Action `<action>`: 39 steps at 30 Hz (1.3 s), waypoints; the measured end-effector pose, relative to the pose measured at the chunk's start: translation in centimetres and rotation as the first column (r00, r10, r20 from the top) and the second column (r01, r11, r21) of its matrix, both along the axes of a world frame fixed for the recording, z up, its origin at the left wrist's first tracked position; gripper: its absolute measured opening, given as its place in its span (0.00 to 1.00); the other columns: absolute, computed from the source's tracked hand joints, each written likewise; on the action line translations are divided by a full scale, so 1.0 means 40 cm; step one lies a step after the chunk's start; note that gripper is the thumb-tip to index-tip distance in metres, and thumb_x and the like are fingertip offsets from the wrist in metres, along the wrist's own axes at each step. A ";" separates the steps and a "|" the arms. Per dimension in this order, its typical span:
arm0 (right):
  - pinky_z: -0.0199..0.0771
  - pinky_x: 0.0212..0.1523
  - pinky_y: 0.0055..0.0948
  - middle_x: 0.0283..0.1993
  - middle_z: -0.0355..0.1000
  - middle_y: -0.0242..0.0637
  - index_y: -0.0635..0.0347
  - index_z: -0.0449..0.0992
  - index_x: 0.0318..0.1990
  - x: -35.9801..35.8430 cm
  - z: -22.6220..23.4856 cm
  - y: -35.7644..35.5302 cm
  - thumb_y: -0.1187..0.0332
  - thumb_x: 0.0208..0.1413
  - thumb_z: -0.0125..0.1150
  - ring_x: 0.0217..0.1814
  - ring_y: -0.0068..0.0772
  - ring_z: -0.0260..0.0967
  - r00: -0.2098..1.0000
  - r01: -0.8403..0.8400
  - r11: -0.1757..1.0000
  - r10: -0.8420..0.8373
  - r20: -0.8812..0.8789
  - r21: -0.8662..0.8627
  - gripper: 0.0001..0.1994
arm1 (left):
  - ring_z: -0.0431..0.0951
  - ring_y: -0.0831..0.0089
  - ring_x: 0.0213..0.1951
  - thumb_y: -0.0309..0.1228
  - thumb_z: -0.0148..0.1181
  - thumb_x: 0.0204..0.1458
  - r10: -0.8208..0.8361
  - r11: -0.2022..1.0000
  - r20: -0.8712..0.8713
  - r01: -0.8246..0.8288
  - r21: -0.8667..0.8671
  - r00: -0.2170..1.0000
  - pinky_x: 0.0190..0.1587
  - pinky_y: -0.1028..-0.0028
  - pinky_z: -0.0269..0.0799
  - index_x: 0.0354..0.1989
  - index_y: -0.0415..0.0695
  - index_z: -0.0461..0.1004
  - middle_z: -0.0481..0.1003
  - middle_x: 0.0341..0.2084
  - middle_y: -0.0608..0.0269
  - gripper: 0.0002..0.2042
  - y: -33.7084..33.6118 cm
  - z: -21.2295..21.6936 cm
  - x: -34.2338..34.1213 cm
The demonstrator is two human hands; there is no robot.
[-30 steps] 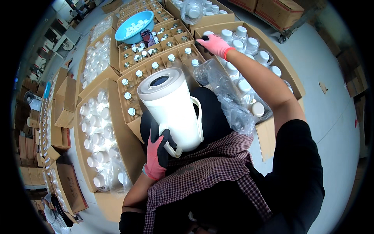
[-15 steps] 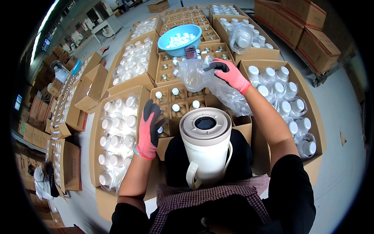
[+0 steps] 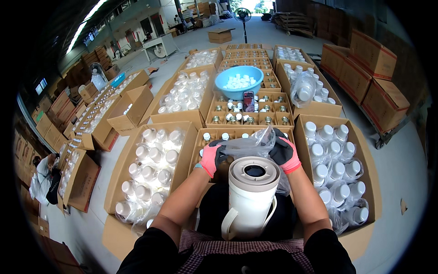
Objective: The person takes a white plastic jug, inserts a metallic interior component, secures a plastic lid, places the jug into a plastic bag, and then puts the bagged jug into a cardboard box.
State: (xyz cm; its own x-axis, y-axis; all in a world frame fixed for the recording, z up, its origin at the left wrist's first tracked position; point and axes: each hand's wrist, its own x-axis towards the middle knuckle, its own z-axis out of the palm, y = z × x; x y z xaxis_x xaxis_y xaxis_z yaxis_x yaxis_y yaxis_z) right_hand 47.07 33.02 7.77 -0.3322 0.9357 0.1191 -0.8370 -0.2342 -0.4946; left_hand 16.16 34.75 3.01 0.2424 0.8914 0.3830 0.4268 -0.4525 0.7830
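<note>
Both my hands wear pink and black gloves and grip a crumpled clear plastic bag above an open cardboard box of white-capped bottles. My left hand pinches the bag's left end, my right hand its right end. Just below them, between my forearms, stands a white jug with a handle and a round dark opening in its beige lid. It rests in front of my checked apron.
Open cardboard boxes of white bottles lie on the floor to the left and right. A blue bowl of white caps sits on boxes ahead, a phone beside it. Stacked closed cartons stand far right. A person crouches at far left.
My left hand has let go of the jug and come up to the bag. My right hand pulled the bag in from the far right. The view has tilted up.
</note>
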 end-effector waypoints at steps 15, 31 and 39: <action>0.66 0.56 0.38 0.37 0.74 0.33 0.66 0.76 0.37 0.135 0.053 -0.276 0.65 0.55 0.65 0.46 0.34 0.69 0.795 -0.032 0.717 -0.404 0.453 0.697 0.12 | 0.73 0.68 0.33 0.28 0.56 0.45 0.232 0.973 0.276 -0.226 -0.055 0.933 0.40 0.70 0.72 0.37 0.37 0.72 0.75 0.31 0.58 0.11 -0.446 0.175 0.096; 0.70 0.47 0.31 0.40 0.74 0.39 0.63 0.75 0.40 -0.098 -0.220 -0.424 0.76 0.50 0.58 0.45 0.37 0.72 0.335 0.360 0.708 -0.706 0.625 0.607 0.09 | 0.73 0.56 0.35 0.29 0.69 0.22 -0.133 0.803 -0.376 0.322 0.501 0.917 0.39 0.53 0.66 0.36 0.44 0.75 0.75 0.36 0.60 0.24 -0.632 0.226 0.042; 0.55 0.68 0.51 0.53 0.68 0.41 0.53 0.75 0.46 0.022 -0.189 -0.703 0.71 0.44 0.59 0.68 0.55 0.55 -0.249 -0.458 0.664 -0.734 0.631 0.591 0.17 | 0.72 0.45 0.52 0.33 0.70 0.27 -0.437 0.887 -0.500 0.449 -0.105 0.747 0.59 0.51 0.63 0.52 0.40 0.71 0.74 0.47 0.49 0.35 -0.717 0.031 -0.098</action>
State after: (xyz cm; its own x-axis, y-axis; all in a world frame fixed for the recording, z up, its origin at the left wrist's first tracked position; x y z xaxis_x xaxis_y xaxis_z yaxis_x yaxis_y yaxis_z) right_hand 47.96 4.92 0.19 -0.4476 0.8480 0.2838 0.7377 0.5296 -0.4187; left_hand 12.25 6.07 4.23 0.7689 0.6291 0.1141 0.4995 -0.7024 0.5070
